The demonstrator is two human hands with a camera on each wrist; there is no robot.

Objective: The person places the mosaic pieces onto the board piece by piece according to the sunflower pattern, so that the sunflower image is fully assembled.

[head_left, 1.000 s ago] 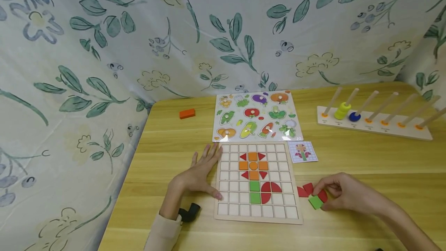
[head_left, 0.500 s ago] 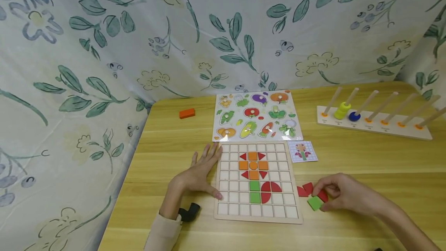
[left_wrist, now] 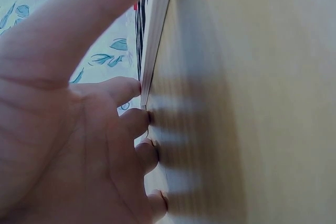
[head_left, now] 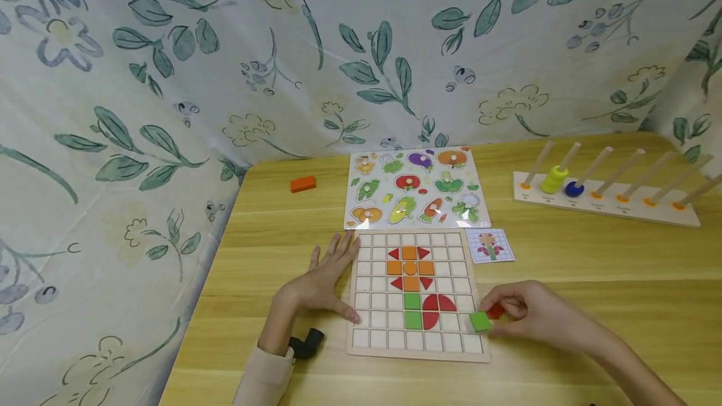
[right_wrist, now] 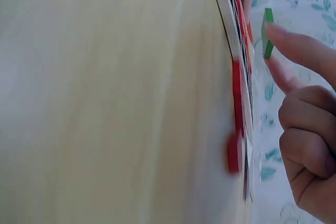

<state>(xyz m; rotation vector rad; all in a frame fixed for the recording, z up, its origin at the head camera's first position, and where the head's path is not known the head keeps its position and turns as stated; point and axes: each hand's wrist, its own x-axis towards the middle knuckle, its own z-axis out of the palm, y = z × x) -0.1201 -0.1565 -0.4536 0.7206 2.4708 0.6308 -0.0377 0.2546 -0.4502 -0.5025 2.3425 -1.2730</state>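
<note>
Right hand point(head_left: 530, 317) pinches the small green square wooden tile point(head_left: 481, 321) at the gridded wooden puzzle board's point(head_left: 361, 331) four o'clock edge; lower it flat and square (no tilt) while the open left hand point(head_left: 321, 281) steadies the nine o'clock edge.

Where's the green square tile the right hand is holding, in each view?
Head: green square tile at the right hand's fingertips, over the grid board's lower right edge.
Left wrist: not in it; only the left hand on the table against the board edge.
Right wrist: upper right, seen edge-on, pinched between the fingers.
Shared landmark: the grid board's pale wooden edge, visible in all three.
</note>
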